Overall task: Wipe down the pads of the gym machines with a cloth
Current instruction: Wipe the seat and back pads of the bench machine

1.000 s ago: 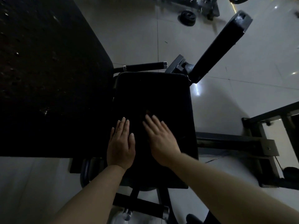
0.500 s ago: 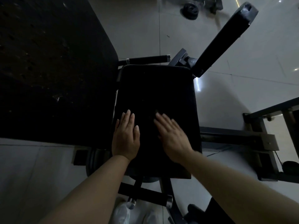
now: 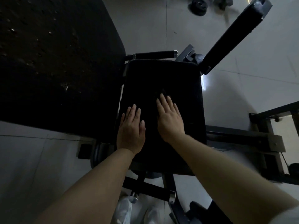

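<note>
Black pad (image 3: 161, 81) runs lengthwise, seemingly away.

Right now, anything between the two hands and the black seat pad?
Nothing clearly visible. The left hand and right hand lie flat, fingers straight, on the black rectangular seat pad. A dark cloth may lie under the right fingers, but the dim frame does not settle it.

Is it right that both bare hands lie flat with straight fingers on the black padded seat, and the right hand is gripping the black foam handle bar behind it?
Not quite. The right hand grips nothing; in the head view it lies flat on the black padded seat beside the left hand. The black foam handle bar behind the seat is untouched.
</note>
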`<move>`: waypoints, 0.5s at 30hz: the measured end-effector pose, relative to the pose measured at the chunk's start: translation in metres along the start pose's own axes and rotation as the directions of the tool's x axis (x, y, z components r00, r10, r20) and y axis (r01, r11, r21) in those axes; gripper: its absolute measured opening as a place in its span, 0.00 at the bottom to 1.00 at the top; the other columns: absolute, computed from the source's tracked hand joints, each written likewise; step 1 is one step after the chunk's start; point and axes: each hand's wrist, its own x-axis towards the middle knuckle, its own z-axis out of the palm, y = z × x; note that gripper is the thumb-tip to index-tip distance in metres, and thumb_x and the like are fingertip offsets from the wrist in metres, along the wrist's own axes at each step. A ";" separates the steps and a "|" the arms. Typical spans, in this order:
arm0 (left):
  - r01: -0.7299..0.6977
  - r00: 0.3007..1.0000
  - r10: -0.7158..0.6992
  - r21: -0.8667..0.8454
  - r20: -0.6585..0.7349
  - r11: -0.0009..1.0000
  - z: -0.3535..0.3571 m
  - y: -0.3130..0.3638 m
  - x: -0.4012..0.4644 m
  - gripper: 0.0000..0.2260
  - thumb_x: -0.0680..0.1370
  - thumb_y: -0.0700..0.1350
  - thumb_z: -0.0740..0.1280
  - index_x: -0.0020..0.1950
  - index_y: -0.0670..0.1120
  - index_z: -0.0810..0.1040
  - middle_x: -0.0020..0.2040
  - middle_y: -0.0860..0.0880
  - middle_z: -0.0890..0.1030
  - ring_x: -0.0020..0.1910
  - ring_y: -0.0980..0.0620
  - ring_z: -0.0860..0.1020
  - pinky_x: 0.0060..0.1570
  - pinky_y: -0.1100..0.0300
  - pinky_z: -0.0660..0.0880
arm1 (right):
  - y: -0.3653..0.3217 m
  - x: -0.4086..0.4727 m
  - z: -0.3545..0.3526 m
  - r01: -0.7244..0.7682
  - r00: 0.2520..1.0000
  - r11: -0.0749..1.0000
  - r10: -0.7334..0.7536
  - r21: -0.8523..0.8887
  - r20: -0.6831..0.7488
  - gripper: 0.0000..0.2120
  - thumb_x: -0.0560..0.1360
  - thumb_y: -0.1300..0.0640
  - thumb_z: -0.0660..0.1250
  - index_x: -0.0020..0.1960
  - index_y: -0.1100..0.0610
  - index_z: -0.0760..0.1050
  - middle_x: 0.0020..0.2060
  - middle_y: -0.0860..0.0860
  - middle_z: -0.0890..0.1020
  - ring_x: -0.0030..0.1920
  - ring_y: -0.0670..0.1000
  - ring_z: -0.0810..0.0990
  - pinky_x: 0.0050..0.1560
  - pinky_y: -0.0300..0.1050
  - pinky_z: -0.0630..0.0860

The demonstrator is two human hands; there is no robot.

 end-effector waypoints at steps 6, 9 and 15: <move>0.014 0.999 -0.012 -0.043 0.039 0.999 -0.004 -0.001 -0.001 0.28 0.79 0.54 0.42 0.75 0.43 0.61 0.77 0.47 0.58 0.75 0.56 0.49 0.74 0.61 0.43 | -0.013 -0.081 0.030 0.080 0.997 0.994 -0.079 -0.075 0.016 0.29 0.76 0.50 0.49 0.76 0.53 0.50 0.76 0.51 0.49 0.76 0.52 0.45 0.73 0.45 0.39; 0.018 0.999 -0.016 -0.052 0.037 0.998 -0.002 -0.001 -0.002 0.28 0.79 0.55 0.42 0.74 0.43 0.62 0.77 0.48 0.58 0.76 0.56 0.49 0.74 0.60 0.45 | -0.008 -0.085 0.030 0.109 0.994 0.991 -0.107 -0.078 0.040 0.28 0.77 0.49 0.52 0.76 0.53 0.54 0.76 0.51 0.55 0.76 0.51 0.49 0.73 0.46 0.45; -0.010 0.999 0.011 -0.015 0.035 1.000 0.001 -0.004 -0.001 0.28 0.79 0.53 0.44 0.73 0.41 0.64 0.76 0.45 0.59 0.75 0.54 0.50 0.74 0.57 0.47 | 0.005 -0.027 0.004 0.017 1.000 0.999 -0.016 0.029 -0.018 0.30 0.77 0.45 0.40 0.77 0.52 0.41 0.75 0.47 0.38 0.74 0.47 0.32 0.73 0.43 0.34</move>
